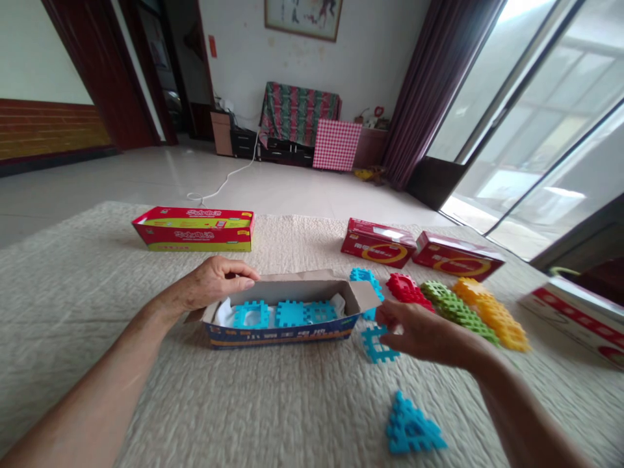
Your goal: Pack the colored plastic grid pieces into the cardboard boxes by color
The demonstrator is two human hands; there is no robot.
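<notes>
A long blue cardboard box [280, 338] stands with its top flaps up. Inside it, on white lining, lie several blue plastic interlocking pieces [291, 313]. At the box's back left corner is my left hand [212, 284], fingers curled over the rim and thumb along the edge. My right hand [414, 328], just past the right flap, has its fingers bent around a blue square interlocking piece [379, 348]; the fingertips partly cover it. Behind that hand, more blue pieces [365, 281] lie stacked. A blue triangular piece [413, 426] rests nearer to me.
Red pieces [407, 289], green pieces [458, 312] and yellow pieces [491, 314] lie in rows at right. A red and yellow box [195, 231] stands back left, two dark red boxes [380, 244] back right, a white and red box [578, 318] far right. Quilted cloth [253, 409] covers the surface.
</notes>
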